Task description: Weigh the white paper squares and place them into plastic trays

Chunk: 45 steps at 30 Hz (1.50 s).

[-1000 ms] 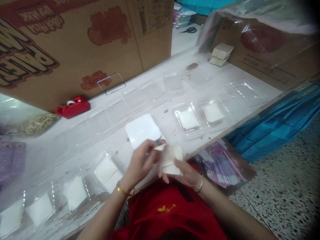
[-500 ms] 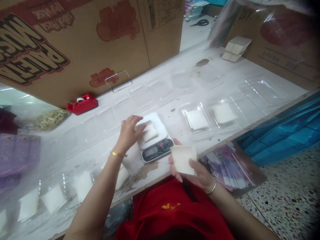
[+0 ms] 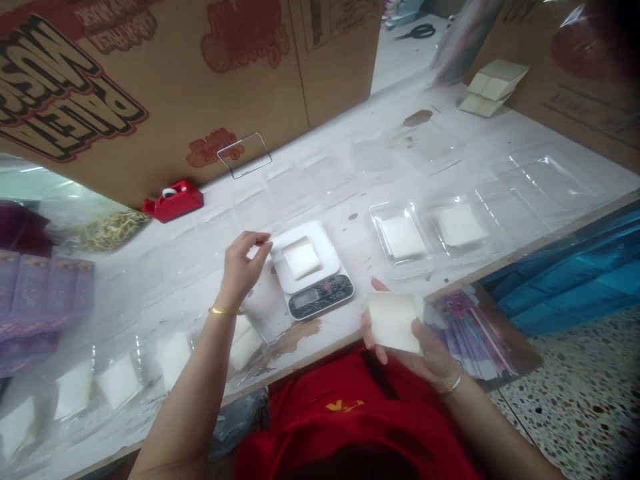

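A kitchen scale [image 3: 327, 265] with a white platform and a dark display panel stands on the table. On its platform lies a small stack of cream-white square sheets [image 3: 301, 257]. My left hand [image 3: 244, 261] hovers at the scale's left edge, apart from the stack, with a small gap between thumb and fingers and nothing seen in them. Lower right of the scale, my right hand [image 3: 423, 353] grips a thicker stack of cream square sheets [image 3: 393, 321], thumb on top and fingers beneath. The scale's reading is too blurred to make out.
Clear plastic trays [image 3: 425, 263] stand in rows, several holding white squares. A red tape dispenser [image 3: 179, 201] and yellow rubber bands [image 3: 111, 229] sit at left. Behind rises a large cardboard box [image 3: 175, 80]. White blocks [image 3: 495, 87] are stacked far right; purple packages [image 3: 45, 293] stand left.
My left hand has drawn back leftward off the stack on the scale, leaving it lying there. My right hand, still holding its sheets, has shifted slightly right; the view has shifted a little.
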Motion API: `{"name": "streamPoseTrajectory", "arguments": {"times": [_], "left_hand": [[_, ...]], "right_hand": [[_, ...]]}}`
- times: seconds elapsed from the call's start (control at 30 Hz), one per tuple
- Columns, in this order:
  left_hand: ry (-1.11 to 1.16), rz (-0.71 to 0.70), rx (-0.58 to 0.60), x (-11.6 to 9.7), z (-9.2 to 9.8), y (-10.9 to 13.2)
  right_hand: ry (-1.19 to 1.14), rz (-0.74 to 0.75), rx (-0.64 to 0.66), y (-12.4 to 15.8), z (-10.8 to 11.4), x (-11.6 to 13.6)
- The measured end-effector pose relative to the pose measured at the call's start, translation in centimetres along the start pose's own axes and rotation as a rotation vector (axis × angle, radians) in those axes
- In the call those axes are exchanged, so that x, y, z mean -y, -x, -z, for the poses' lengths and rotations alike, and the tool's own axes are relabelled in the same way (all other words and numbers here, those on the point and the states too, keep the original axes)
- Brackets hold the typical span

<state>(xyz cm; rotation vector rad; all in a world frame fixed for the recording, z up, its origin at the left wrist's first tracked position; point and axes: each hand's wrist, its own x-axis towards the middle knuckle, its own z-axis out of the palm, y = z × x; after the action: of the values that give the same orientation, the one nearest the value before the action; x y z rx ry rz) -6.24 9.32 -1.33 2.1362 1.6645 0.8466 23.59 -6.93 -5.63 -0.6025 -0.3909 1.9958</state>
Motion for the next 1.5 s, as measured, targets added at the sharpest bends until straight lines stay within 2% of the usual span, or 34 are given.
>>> {"name": "streamPoseTrajectory", "arguments": {"times": [0.23, 0.3, 0.37, 0.43, 0.57, 0.67, 0.83, 0.97, 1.17, 1.27, 1.4, 1.5], "left_hand": [[0.021, -0.046, 0.057, 0.4, -1.0, -0.7], [0.024, -0.065, 0.066, -0.1, -1.1, -0.8], [0.028, -0.101, 0.047, -1.4, -1.1, -0.5], [0.065, -0.181, 0.050, -3.6, -1.3, 0.3], [0.118, -0.460, 0.198, -8.6, -2.4, 3.0], [0.063, -0.547, 0.239, -10.6, -3.4, 4.6], [-0.041, -0.617, 0.153, -10.2, -4.0, 5.6], [-0.079, -0.690, 0.148, -9.9, -3.8, 5.9], [0.000, -0.656, 0.076, -10.6, -4.1, 6.2], [0.047, -0.579, 0.128, -10.1, -4.0, 6.0], [0.195, -0.344, 0.223, -8.1, -3.0, 4.2], [0.246, -0.150, 0.241, -5.6, -1.9, 1.8]], "right_hand": [[-0.020, -0.004, 0.048, -0.2, -0.1, -0.1], [-0.022, -0.001, 0.056, -0.3, -0.2, -0.1], [-0.015, -0.008, 0.056, -0.6, -0.5, -0.1], [-0.006, -0.018, 0.065, -1.2, -0.9, -0.3], [0.028, -0.016, 0.086, -2.6, -1.8, -0.9], [0.095, -0.029, 0.118, -3.2, -2.4, -1.0], [0.109, -0.037, 0.116, -3.1, -2.5, -1.1], [0.064, -0.026, 0.093, -3.1, -2.4, -1.5], [0.020, -0.005, 0.078, -3.3, -2.7, -1.5], [0.013, -0.008, 0.095, -3.6, -2.8, -1.3], [0.044, -0.033, 0.146, -4.1, -2.6, -1.4], [0.037, -0.028, 0.109, -4.2, -2.4, -1.6]]}}
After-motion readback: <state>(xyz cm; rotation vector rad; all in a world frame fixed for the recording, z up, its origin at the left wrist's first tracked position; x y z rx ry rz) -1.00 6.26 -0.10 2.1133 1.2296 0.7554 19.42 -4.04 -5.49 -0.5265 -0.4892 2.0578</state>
